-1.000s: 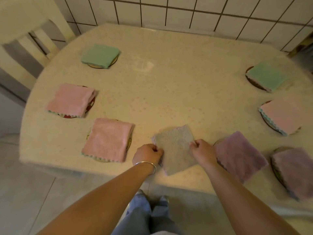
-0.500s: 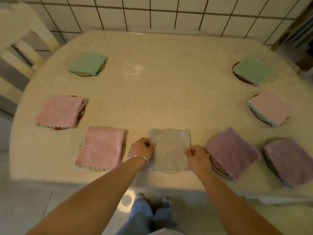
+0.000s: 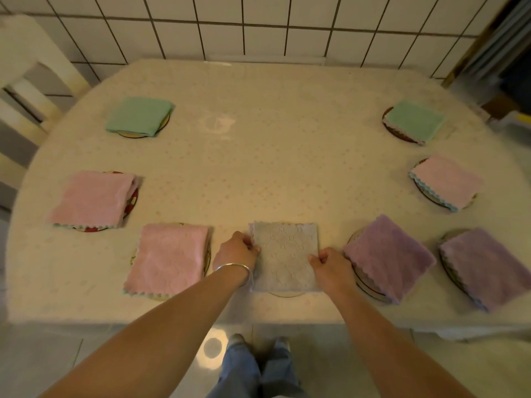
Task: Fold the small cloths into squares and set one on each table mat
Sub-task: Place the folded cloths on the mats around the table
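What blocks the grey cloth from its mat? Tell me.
Nothing visible. The grey cloth already lies over its mat, whose rim peeks out at the near edge. The left hand and right hand pinch its sides.

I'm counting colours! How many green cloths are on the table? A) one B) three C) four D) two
D: one green cloth lies at the far left and another green cloth at the far right; the other cloths are pink, purple or grey.
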